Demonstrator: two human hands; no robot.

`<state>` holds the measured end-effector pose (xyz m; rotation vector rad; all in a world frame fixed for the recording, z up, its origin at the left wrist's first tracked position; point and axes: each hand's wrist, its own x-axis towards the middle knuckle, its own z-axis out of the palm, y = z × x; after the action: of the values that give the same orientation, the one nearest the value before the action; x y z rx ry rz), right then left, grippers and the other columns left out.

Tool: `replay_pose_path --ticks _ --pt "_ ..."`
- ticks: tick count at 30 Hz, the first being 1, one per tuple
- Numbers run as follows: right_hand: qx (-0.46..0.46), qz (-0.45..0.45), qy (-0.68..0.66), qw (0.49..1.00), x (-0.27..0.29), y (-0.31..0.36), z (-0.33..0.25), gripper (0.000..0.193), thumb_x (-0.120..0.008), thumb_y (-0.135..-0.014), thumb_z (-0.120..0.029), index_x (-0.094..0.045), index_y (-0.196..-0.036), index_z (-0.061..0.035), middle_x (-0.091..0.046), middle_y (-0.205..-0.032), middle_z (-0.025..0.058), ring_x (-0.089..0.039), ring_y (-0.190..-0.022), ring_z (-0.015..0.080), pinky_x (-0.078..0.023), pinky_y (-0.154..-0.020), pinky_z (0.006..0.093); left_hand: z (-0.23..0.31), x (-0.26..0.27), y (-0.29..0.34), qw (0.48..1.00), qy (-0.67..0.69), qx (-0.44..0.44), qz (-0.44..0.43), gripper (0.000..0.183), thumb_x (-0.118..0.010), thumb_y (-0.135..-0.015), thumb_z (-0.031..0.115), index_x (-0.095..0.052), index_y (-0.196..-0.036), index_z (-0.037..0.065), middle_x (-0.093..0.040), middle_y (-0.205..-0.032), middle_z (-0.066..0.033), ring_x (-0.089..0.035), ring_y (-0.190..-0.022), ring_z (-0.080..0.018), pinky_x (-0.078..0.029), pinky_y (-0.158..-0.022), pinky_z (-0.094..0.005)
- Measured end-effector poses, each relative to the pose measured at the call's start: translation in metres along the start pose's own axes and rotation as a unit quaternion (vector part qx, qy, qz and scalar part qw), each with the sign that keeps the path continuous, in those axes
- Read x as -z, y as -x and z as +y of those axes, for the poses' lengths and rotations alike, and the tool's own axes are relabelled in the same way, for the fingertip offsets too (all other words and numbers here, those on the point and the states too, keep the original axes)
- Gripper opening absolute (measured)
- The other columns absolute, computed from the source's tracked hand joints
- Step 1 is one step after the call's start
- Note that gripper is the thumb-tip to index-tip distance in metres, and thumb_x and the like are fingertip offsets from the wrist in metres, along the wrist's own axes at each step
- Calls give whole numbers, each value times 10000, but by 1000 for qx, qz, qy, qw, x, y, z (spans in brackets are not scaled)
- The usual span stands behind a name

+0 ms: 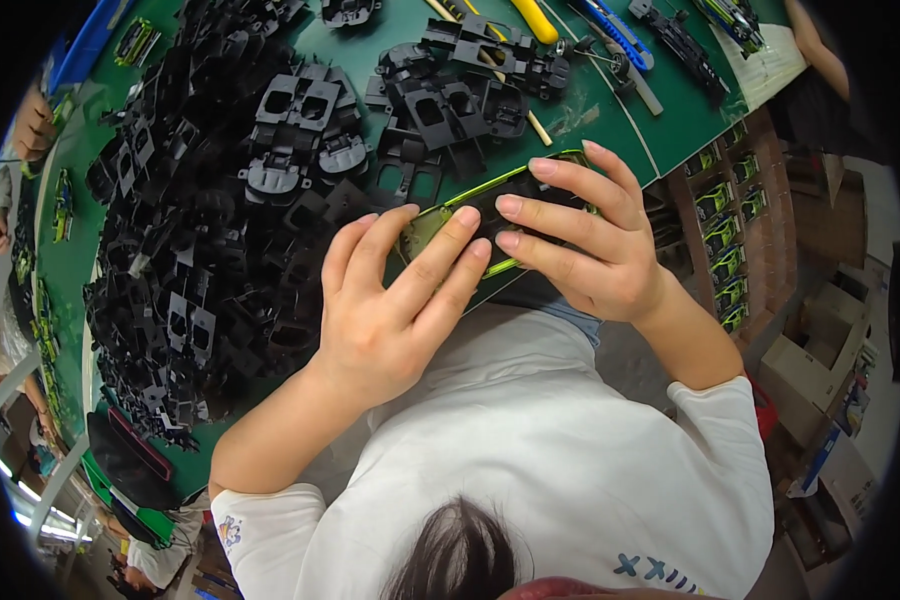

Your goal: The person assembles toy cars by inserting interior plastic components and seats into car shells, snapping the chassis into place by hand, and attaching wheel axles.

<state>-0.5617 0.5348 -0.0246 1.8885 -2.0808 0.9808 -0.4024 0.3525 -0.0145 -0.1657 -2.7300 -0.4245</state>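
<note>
Close to the table's front edge I hold a translucent yellow-green toy car body shell (425, 232), its hollow side up. A black plastic part (491, 222) lies inside it, mostly covered by my fingers. My left hand (380, 315) grips the shell's left end, fingertips pressed on the black part. My right hand (610, 245) wraps the right end, with its fingers bent over the top. Just beyond the shell, several black plastic chassis parts (440, 115) lie on the green table.
A big heap of black parts (185, 220) covers the left side. A yellow-handled tool (536, 20) and a blue-handled tool (620, 38) lie at the back. A brown tray of green toy cars (770, 260) stands at right. Another person's hand (32, 125) is at far left.
</note>
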Motion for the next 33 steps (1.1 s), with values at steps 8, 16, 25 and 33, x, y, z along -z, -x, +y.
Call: replay_pose_path --ticks 8,16,25,33 --pt "6 -3 6 1000 0 0 3 170 -669 -807 -146 -746 -957 -164 -699 -1148 -13 -577 -1198 238 -356 -1104 472 2 6 -5 1000 -18 -15 -5 296 -629 -803 164 -714 -1072 75 -636 -1271 -64 -592 -1054 -325 -414 -943 -433" --pt "-102 -33 -42 993 16 -19 2 616 -837 -593 -156 -667 -1185 -127 -618 -1260 82 -567 -1188 296 -405 -1037 485 -7 -5 -4 997 65 -16 48 371 -650 -751 132 -690 -1116 81 -620 -1289 -93 -596 -1059 -323 -442 -915 -431" --pt "-110 -8 -159 981 24 -18 -3 731 -882 -563 -114 -583 -1226 -46 -620 -1057 132 -610 -955 303 -516 -791 375 -8 20 -8 959 229 66 153 831 -851 -737 229 -418 -1406 -7 -366 -1459 -311 -543 -1221 -405 -479 -986 -417" --pt "-236 164 -209 935 -12 -14 -73 859 -899 -626 -111 -415 -1327 -7 -523 -1116 147 -552 -910 261 -477 -800 350 36 41 6 535 775 328 74 679 -621 -969 264 -224 -1459 13 -450 -1401 -177 -500 -1264 -258 -398 -1072 -401"
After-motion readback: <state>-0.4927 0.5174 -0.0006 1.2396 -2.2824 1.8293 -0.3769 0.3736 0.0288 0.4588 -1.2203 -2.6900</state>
